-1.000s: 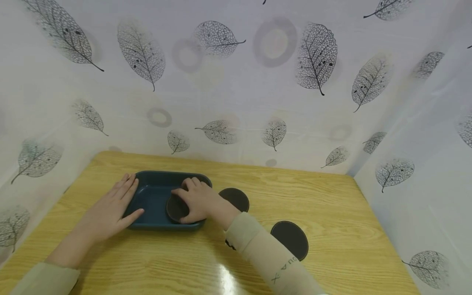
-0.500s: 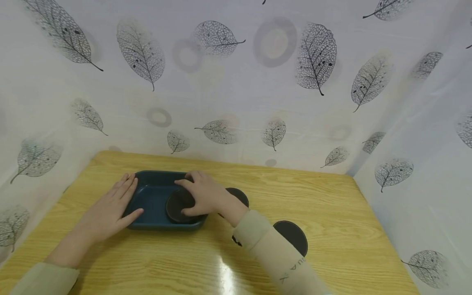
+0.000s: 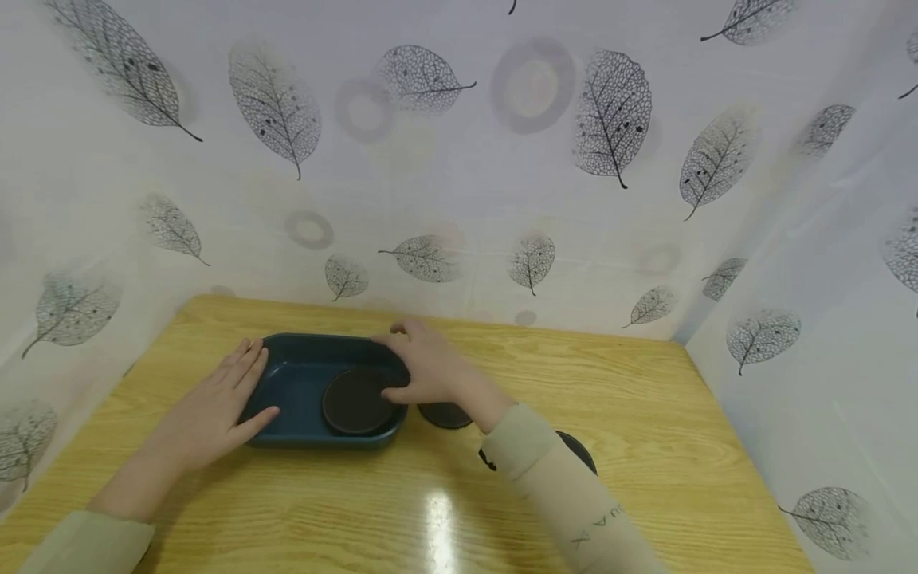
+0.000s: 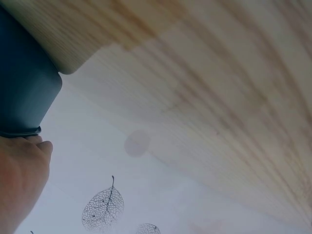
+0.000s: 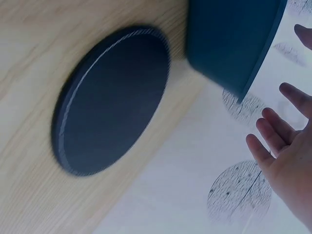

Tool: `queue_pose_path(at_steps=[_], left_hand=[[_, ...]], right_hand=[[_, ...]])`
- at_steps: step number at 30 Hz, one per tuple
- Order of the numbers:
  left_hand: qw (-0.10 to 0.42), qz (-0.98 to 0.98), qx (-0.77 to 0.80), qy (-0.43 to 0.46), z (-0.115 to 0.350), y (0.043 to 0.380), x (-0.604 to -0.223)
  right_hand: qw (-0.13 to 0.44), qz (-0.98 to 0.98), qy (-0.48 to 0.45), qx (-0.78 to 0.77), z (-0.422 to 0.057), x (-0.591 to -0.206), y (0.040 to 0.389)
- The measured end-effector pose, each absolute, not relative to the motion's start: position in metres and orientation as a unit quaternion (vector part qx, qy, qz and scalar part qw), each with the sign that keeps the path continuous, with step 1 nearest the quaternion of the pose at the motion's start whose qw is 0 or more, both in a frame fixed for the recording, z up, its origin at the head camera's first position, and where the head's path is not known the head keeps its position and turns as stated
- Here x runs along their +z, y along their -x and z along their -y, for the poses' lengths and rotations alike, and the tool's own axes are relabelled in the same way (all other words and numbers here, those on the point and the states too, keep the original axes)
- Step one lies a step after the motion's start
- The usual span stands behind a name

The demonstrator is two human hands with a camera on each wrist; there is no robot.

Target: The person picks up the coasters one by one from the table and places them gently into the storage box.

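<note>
A dark blue rectangular tray point(image 3: 296, 402) stands on the wooden table, with a black round coaster point(image 3: 355, 402) lying flat in its right half. My left hand point(image 3: 215, 410) rests over the tray's left rim, fingers straight and thumb spread toward the inside. Over the right rim hovers my right hand point(image 3: 433, 367), fingers spread and holding nothing; its thumb overlaps the coaster's edge in the head view. Just right of the tray lies a second black coaster point(image 3: 446, 415), partly hidden by that hand. The right wrist view shows a coaster point(image 5: 114, 102) with pale stitching round its edge.
Partly behind the right sleeve point(image 3: 566, 510), another black coaster point(image 3: 578, 449) lies on the table point(image 3: 645, 399). A pale curtain point(image 3: 459, 183) printed with leaves hangs along the table's back and sides.
My right hand has let go of the coaster in the tray and moved right and back toward the tray's rim. The left hand has stayed in place.
</note>
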State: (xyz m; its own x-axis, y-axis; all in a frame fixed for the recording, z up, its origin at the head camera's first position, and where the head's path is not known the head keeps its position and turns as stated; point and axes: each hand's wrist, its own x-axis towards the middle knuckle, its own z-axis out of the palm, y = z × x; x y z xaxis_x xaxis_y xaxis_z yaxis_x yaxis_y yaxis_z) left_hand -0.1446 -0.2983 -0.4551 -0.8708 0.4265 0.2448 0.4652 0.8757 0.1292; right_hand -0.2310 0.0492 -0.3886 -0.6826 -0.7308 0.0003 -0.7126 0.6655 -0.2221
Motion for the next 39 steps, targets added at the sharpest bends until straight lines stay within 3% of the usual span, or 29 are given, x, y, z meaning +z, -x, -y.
queue_pose_path(at_steps=[19, 39], left_hand=[[0.103, 0.964, -0.092, 0.228, 0.299, 0.145, -0.458], [0.105, 0.963, -0.092, 0.231, 0.3, 0.144, -0.457]], right_hand=[[0.051, -0.925, 0.353, -0.13, -0.119, -0.41, 0.242], [0.091, -0.932, 0.328, -0.126, -0.126, -0.44, 0.233]])
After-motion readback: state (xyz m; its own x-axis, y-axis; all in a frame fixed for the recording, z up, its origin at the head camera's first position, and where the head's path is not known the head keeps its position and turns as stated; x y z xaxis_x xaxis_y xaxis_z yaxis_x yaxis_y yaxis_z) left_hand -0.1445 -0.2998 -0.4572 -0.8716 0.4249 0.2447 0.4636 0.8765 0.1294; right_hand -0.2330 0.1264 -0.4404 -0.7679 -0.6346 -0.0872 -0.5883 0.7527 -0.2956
